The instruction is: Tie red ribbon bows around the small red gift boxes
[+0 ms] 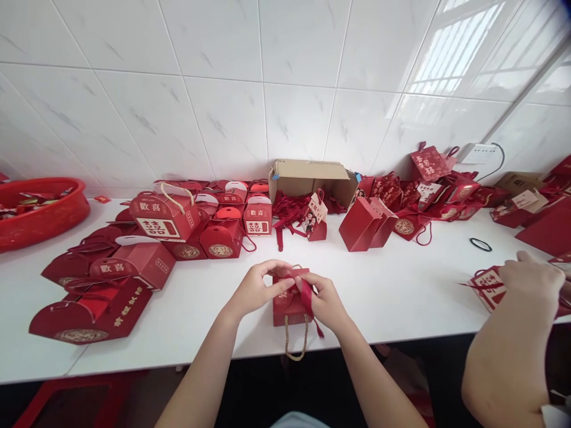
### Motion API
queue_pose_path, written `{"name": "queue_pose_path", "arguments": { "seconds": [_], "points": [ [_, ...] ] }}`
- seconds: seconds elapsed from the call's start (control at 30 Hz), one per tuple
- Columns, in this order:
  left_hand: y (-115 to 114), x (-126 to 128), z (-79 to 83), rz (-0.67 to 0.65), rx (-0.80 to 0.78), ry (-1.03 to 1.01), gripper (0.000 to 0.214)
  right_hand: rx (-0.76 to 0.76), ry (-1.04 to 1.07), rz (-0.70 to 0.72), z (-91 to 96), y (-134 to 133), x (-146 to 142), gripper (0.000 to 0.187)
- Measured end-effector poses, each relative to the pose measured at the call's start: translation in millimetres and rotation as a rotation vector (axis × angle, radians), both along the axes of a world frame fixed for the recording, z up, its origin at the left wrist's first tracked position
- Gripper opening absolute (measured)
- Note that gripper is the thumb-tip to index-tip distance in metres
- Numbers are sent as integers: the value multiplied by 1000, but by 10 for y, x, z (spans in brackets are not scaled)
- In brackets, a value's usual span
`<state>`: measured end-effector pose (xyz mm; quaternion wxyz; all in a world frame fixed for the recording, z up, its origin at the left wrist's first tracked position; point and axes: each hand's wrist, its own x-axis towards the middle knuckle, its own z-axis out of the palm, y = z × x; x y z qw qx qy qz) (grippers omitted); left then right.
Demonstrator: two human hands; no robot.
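Note:
A small red gift bag (285,318) with twisted rope handles lies near the front edge of the white table, one handle hanging over it. Both of my hands meet at its upper part. My left hand (263,287) has its fingers closed at the bag's top, where a dark red ribbon is being handled. In my right hand (323,297) the fingers pinch that ribbon (307,295), whose tail hangs down on the right. The fingertips overlap, so the exact shape of the ribbon between them is hidden.
Red gift boxes (223,235) crowd the left. Behind stands an open cardboard box (312,169) of red ribbons, with a tagged bag (317,229) before it. Folded red bags (363,224) stand right of it. A red basin (71,205) is far left; a co-worker's hand (533,273) works at right.

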<state>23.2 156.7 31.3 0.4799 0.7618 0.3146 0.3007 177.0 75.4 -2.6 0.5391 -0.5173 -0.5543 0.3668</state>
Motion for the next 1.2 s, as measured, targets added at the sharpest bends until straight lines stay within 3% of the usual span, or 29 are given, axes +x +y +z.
{"name": "queue_pose_path", "arguments": {
  "seconds": [0.17,0.33,0.4,0.53,0.6,0.67,0.83,0.93,1.0,1.1,1.2],
  "points": [
    [-58,-56,-209,100,-9,-21,18,-38,174,-32,-62,2,-21,19],
    [-119,-41,-221,70,21,-54,15,-15,264,-108,-136,31,-93,22],
    [-136,-48,-183,41,91,-57,12,-4,214,-119,-125,34,-100,21],
    [-157,-39,-24,-115,371,42,44,10,96,-142,-90,33,-76,14],
    [-157,2,82,-199,452,131,32,28,51,-146,-87,34,-61,14],
    [-141,58,184,-252,491,192,20,43,37,-136,-90,37,-52,18],
    [-35,139,344,-353,497,230,18,41,44,-131,-81,40,-55,14],
    [17,121,372,-467,516,298,30,21,69,-134,-73,42,-53,17],
    [31,107,379,-480,546,333,37,-8,105,-113,-74,46,-48,23],
    [34,124,387,-442,569,319,24,-42,168,-67,-74,50,-46,33],
    [57,211,368,-339,483,233,16,-59,170,-84,-68,50,-58,30]
  ]
}}
